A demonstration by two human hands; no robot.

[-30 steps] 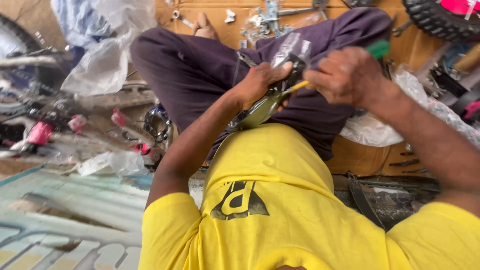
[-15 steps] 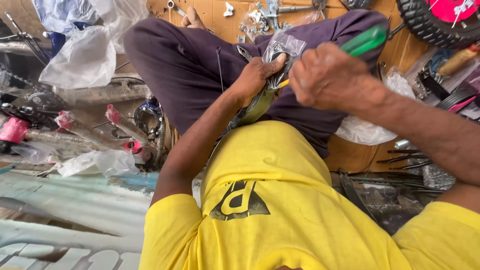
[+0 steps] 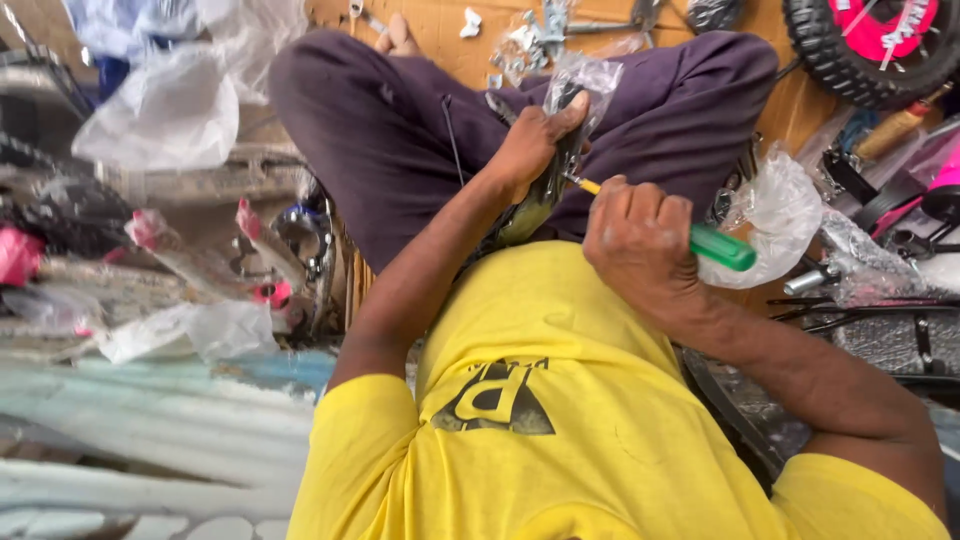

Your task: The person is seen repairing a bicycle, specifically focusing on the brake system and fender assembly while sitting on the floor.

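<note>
Head view: left hand (image 3: 530,145) clenched around a dark metal part (image 3: 545,190) half wrapped in crinkly clear plastic (image 3: 585,75), over the lap in purple trousers (image 3: 400,130). Right hand (image 3: 640,240) fisted tight on a screwdriver (image 3: 715,245) with smooth green handle and yellow neck, tip seemingly touching the part, though hidden. Knobbly black tyre (image 3: 850,70) with pink hub at upper right; more clear bags (image 3: 170,115) at left.

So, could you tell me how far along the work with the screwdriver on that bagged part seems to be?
Done: a plastic bag is pushed back off the dark metal part. In hand: the left hand grips that part over the lap, and the right hand drives a green-handled screwdriver against it. Left: loose hardware lies on the cardboard, and a small pink-rimmed wheel sits unattached.
</note>
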